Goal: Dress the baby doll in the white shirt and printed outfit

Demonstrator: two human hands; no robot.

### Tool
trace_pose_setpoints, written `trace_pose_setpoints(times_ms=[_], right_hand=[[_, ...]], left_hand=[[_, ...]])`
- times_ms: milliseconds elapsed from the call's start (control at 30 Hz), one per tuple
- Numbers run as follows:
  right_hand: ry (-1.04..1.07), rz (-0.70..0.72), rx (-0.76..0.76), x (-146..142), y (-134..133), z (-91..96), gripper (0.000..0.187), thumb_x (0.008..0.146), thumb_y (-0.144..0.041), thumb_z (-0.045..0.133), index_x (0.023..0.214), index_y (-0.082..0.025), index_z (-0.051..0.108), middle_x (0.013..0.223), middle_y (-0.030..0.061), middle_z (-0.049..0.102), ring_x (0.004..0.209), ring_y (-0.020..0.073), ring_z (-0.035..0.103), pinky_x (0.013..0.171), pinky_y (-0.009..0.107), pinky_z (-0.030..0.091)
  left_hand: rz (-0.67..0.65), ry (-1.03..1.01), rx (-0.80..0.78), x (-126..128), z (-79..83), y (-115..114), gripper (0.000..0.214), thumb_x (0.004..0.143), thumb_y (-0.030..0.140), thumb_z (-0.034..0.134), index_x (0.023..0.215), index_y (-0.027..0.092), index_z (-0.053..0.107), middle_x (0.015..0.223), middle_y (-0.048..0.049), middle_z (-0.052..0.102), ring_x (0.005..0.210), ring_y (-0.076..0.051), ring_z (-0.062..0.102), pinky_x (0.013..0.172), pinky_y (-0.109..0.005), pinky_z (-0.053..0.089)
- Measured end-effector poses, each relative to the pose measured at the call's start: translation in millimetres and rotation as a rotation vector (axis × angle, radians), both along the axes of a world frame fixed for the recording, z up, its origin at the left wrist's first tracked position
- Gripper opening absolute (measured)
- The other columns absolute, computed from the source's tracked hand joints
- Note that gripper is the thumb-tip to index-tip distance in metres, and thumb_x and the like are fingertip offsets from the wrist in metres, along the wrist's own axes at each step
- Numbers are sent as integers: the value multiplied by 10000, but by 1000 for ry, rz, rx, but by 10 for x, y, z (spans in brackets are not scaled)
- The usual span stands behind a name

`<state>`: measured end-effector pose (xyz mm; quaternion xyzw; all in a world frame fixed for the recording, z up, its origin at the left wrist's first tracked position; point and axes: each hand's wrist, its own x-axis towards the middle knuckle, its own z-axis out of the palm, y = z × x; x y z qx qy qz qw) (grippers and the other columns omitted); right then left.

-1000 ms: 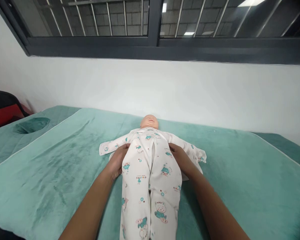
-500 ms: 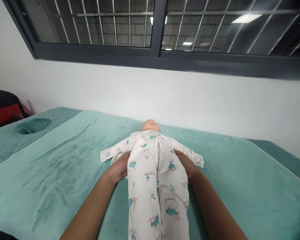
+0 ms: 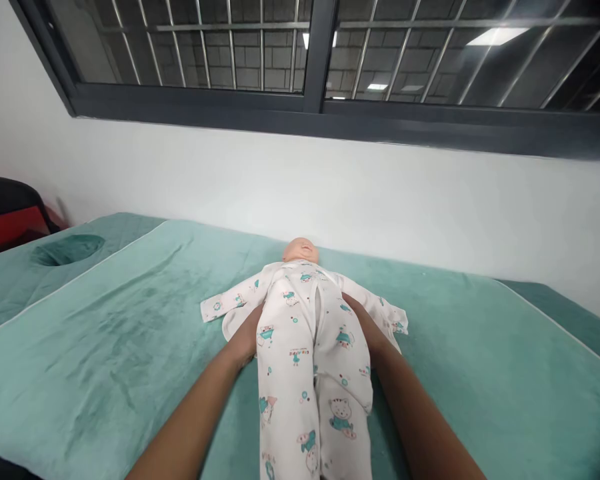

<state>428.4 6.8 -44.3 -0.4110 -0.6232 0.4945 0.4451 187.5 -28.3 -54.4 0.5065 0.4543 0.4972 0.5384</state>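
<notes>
A baby doll (image 3: pixel 301 251) lies on its back on a teal blanket (image 3: pixel 120 340), dressed in a white sleepsuit (image 3: pixel 310 353) printed with teal animals. My left hand (image 3: pixel 244 337) presses against the doll's left side at the waist, fingers tucked under the suit. On the other side my right hand (image 3: pixel 369 328) does the same, its fingers mostly hidden by the cloth. Both hands clasp the doll's body between them. The suit's sleeves lie spread out to either side.
The blanket covers a padded table (image 3: pixel 570 313) that stands against a white wall below a dark-framed window (image 3: pixel 310 60). A round face hole (image 3: pixel 67 249) sits at the table's left end. A red and black object (image 3: pixel 5 213) is at the far left.
Both hands have slid further in under the doll's sides, so less of the fingers shows. The view has tilted up slightly since a second ago.
</notes>
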Motion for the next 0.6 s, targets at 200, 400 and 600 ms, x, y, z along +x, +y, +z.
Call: trace_pose_setpoints(times_ms=[200,400,600], right_hand=[[132,-1,-203,26,31,-71,431,724,-396,741,1124,-240,701,992,52,748,1037,294,633,938,436,471],[231,89,-347,107,90,-122,405,723,-428,726,1090,-260,698,937,41,758,964,269,675,879,420,515],[185,61,-369,103,113,-172,454,659,-373,768,1096,-273,694,940,32,760,886,275,694,810,426,536]], left_hand=[[35,-94,-92,54,60,-13,474,796,423,629,1190,160,658,1215,-125,674,1248,-320,530,1064,-430,397],[-61,-305,-356,5,58,11,455,695,328,746,1111,156,679,958,-102,749,983,-295,678,845,-376,545],[-72,-381,-361,-17,68,23,469,685,305,773,1121,161,679,894,-93,754,897,-279,703,768,-341,562]])
